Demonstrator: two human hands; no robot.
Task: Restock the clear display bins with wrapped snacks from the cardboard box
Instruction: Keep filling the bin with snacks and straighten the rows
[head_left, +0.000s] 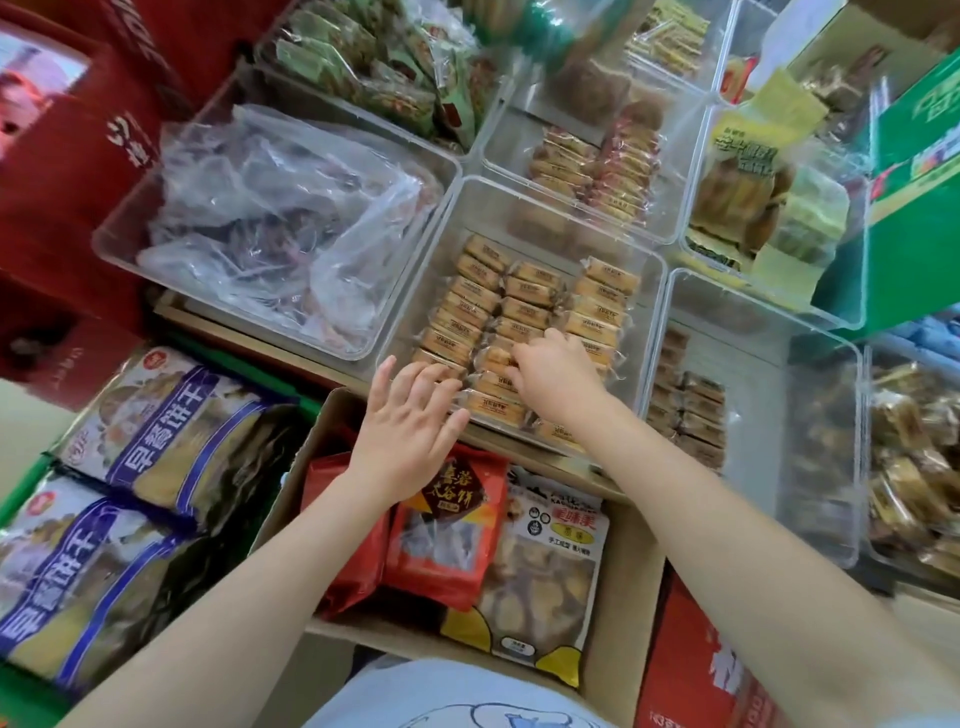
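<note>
Head view: centre clear bin (613, 249) part-filled, three rows of wrapped snacks (524, 312). Left hand (410, 421) flat, fingers straight, at near rim. Right hand (550, 371) fingers curled among packets; grip unclear. Cardboard box (623, 597) below, bags remaining. Restocking under way.

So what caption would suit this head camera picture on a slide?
Both hands, left hand and right hand, tidy wrapped snacks in a clear bin above the cardboard box.

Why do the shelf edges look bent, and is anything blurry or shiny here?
Head view: the wide lens bows the clear plastic bin walls toward the edges; corners blur, like the red carton; soft glare whitens the crumpled clear plastic bag; the tan wrapped snacks stay sharp.
</note>
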